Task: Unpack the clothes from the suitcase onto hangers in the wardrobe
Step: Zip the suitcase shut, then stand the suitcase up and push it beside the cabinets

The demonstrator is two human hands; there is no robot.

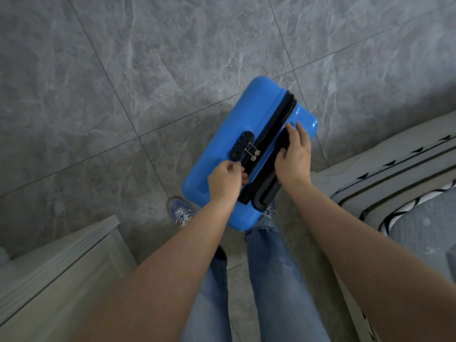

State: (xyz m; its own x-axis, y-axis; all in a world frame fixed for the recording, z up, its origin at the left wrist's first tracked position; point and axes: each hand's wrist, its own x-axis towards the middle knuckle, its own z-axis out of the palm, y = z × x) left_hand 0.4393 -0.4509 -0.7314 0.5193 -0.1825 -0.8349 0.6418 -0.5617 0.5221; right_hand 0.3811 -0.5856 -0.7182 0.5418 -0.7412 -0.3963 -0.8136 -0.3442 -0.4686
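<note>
A closed blue hard-shell suitcase (229,134) stands upright on the grey tiled floor in front of my legs. A black zip band runs along its top, with a black combination lock (243,145) and two metal zip pullers (254,151) clipped into it. My left hand (225,182) is curled at the zip band just below the lock, fingertips pinching something small that I cannot make out. My right hand (293,154) holds the black carry handle (281,146) on top of the case. No clothes, hangers or wardrobe interior are in view.
A bed (404,169) with grey bedding and black-and-white trim fills the right side, close to the suitcase. A pale wooden furniture edge (56,262) stands at lower left. My blue shoes (181,213) and jeans are right behind the case. Grey floor tiles extend ahead and left.
</note>
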